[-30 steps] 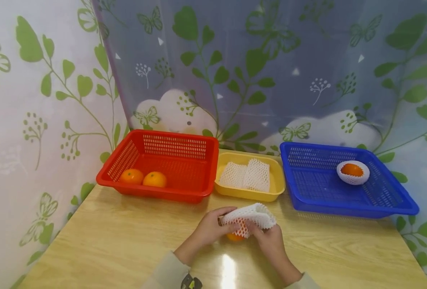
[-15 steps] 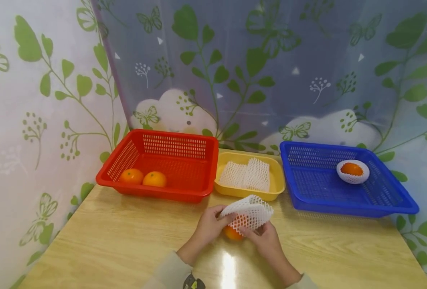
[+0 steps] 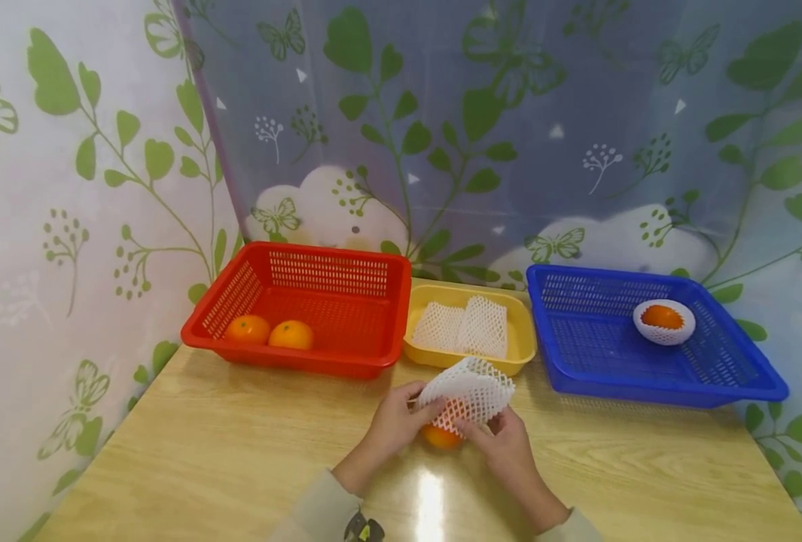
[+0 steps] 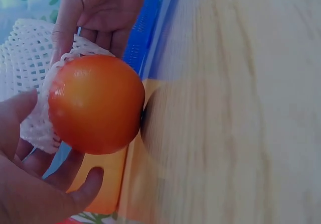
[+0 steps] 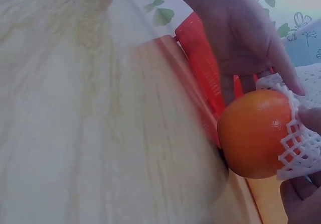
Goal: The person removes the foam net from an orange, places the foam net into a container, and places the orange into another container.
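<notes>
In the head view, an orange [image 3: 442, 438] sits on the table near the middle, with a white foam fruit net [image 3: 470, 391] drawn over its far upper part. My left hand [image 3: 392, 423] grips the net's left edge, thumb on top. The net's right edge is pinched by my right hand [image 3: 507, 443]. Both wrist views show the bare near side of the orange [image 4: 98, 106] sticking out of the net's mouth. From the right, the net's mesh [image 5: 301, 151] covers the far side of the fruit, with its loose end beyond.
A red basket [image 3: 333, 361] with two oranges [image 3: 291, 336] stands at the back left. Behind the hands is a yellow tray [image 3: 468, 365] holding flat foam nets [image 3: 484, 327]. The blue basket [image 3: 604, 380] at the right holds one netted orange [image 3: 663, 320].
The net has been tipped up and away and its loose end now stands higher. Both hands have shifted slightly while keeping hold of it; more of the orange showed half a second ago.
</notes>
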A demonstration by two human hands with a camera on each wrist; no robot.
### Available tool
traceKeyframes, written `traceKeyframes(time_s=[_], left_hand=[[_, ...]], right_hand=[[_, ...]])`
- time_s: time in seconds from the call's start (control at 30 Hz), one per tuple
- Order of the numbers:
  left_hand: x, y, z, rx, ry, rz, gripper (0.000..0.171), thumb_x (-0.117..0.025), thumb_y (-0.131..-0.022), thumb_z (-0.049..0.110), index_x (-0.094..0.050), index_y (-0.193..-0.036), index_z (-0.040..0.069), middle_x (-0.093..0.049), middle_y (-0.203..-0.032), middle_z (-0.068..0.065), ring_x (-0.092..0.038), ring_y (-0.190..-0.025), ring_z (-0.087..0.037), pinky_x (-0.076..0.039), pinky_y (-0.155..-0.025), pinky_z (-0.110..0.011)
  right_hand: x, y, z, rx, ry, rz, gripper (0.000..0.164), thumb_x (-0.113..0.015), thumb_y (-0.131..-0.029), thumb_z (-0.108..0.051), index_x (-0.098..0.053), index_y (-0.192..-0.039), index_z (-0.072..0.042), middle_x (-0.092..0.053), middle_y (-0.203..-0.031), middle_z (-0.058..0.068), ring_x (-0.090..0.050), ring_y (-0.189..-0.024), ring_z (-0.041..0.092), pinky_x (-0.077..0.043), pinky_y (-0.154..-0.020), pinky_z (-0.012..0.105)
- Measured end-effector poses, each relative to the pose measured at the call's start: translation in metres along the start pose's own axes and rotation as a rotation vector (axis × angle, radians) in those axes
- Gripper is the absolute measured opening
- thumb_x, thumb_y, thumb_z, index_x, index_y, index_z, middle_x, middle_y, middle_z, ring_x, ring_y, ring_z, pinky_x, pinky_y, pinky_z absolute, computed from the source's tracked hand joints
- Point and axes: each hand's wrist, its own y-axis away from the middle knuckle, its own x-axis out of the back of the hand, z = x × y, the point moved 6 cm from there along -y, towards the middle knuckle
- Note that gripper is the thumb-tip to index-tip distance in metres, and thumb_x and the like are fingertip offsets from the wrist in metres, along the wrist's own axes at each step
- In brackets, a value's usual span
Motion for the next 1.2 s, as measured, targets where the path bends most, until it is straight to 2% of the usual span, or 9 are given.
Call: traceKeyframes(time_s=[0.1,0.23,0.4,0.57,0.87,1.0,1.1,1.2], left_hand=[[-0.002,0.001,-0.002,0.001,0.018,-0.033,0.035,-0.074,-0.088,0.021,-0.066,-0.117,0.004,-0.068,-0.111,-0.007,-0.062,-0.097,-0.017,-0.055,-0.083,-0.03],[-0.005,0.002,-0.002,-0.029,-0.002,-0.089,0.044,-0.077,-0.084,0.022,-0.064,-0.124,0.007,-0.065,-0.121,-0.005,-0.06,-0.107,-0.019,-0.054,-0.086,-0.027],[-0.007,0.001,0.0,-0.061,-0.069,-0.111,0.045,-0.079,-0.083,0.026,-0.065,-0.122,0.009,-0.065,-0.123,-0.003,-0.06,-0.109,-0.018,-0.052,-0.087,-0.025],[-0.008,0.001,0.0,-0.029,-0.073,-0.118,0.047,-0.078,-0.084,0.027,-0.063,-0.124,0.008,-0.065,-0.122,-0.004,-0.06,-0.107,-0.018,-0.052,-0.086,-0.024],[-0.005,-0.001,-0.002,0.012,-0.09,-0.087,0.04,-0.077,-0.085,0.026,-0.065,-0.119,0.008,-0.067,-0.111,-0.002,-0.06,-0.096,-0.014,-0.053,-0.083,-0.028],[-0.005,-0.001,-0.003,0.014,-0.093,-0.056,0.037,-0.077,-0.085,0.023,-0.067,-0.116,0.007,-0.068,-0.108,-0.002,-0.061,-0.093,-0.013,-0.054,-0.083,-0.03],[-0.005,-0.001,-0.004,0.014,-0.074,-0.01,0.033,-0.076,-0.085,0.019,-0.068,-0.114,0.005,-0.069,-0.106,-0.003,-0.061,-0.091,-0.014,-0.054,-0.083,-0.031],[-0.004,-0.002,-0.003,0.013,-0.054,0.021,0.03,-0.075,-0.086,0.017,-0.068,-0.112,0.004,-0.07,-0.105,-0.004,-0.062,-0.089,-0.014,-0.055,-0.084,-0.033]], right_hand=[[0.002,-0.001,0.0,-0.009,0.009,0.014,0.05,-0.078,-0.08,-0.002,-0.056,-0.125,0.004,-0.063,-0.123,0.016,-0.059,-0.109,0.004,-0.044,-0.096,0.019],[0.004,-0.002,-0.002,-0.022,0.01,0.051,0.044,-0.076,-0.082,-0.001,-0.058,-0.122,0.006,-0.065,-0.12,0.017,-0.061,-0.105,0.004,-0.048,-0.092,0.019],[0.005,-0.004,-0.003,-0.032,0.016,0.107,0.038,-0.075,-0.083,-0.003,-0.061,-0.117,0.007,-0.066,-0.115,0.019,-0.063,-0.098,0.004,-0.051,-0.086,0.019],[0.005,-0.005,-0.002,-0.065,0.019,0.103,0.04,-0.076,-0.084,-0.006,-0.059,-0.118,0.006,-0.066,-0.115,0.02,-0.063,-0.096,0.004,-0.052,-0.083,0.018],[0.004,-0.004,-0.001,-0.081,-0.019,0.089,0.041,-0.074,-0.085,-0.004,-0.057,-0.121,0.006,-0.065,-0.118,0.021,-0.064,-0.097,0.005,-0.052,-0.084,0.02],[0.006,-0.003,-0.002,-0.087,-0.04,0.096,0.043,-0.073,-0.086,-0.005,-0.055,-0.124,0.005,-0.064,-0.118,0.017,-0.063,-0.098,0.004,-0.052,-0.084,0.019],[0.01,-0.003,-0.006,-0.063,-0.127,0.132,0.038,-0.065,-0.091,-0.001,-0.052,-0.126,0.007,-0.065,-0.113,0.009,-0.063,-0.097,0.005,-0.052,-0.085,0.02],[0.016,-0.003,-0.014,-0.011,-0.269,0.19,0.029,-0.056,-0.096,0.002,-0.052,-0.123,0.008,-0.066,-0.105,0.001,-0.064,-0.097,0.007,-0.053,-0.085,0.022]])
